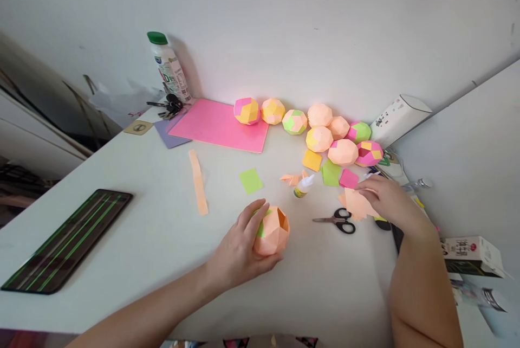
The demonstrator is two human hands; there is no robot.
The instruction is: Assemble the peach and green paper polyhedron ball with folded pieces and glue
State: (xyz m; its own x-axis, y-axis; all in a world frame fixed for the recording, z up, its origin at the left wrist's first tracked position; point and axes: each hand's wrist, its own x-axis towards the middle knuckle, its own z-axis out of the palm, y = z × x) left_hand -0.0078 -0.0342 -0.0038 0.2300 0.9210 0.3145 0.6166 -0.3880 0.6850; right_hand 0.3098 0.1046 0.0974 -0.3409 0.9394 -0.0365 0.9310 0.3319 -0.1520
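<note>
My left hand (244,250) is wrapped around a hollow faceted paper ball (274,239), peach with a green patch on its left side. An opening at the ball's upper right shows its darker inside. Over a loose pile of peach paper pieces (359,207) at the right, my right hand (385,201) has its fingers extended and slightly bent, the tips at the pile's upper edge. No paper shows lifted in it. Black-handled scissors (339,220) lie between the hands, and a small glue bottle (303,188) stands behind them.
Finished paper balls (319,139) line the wall behind a pink square (348,178) and green squares (331,173). A pink sheet (225,126), a peach strip (197,182) and a tablet (67,242) lie leftward. A bottle (170,69) and a white box (398,117) stand at the back.
</note>
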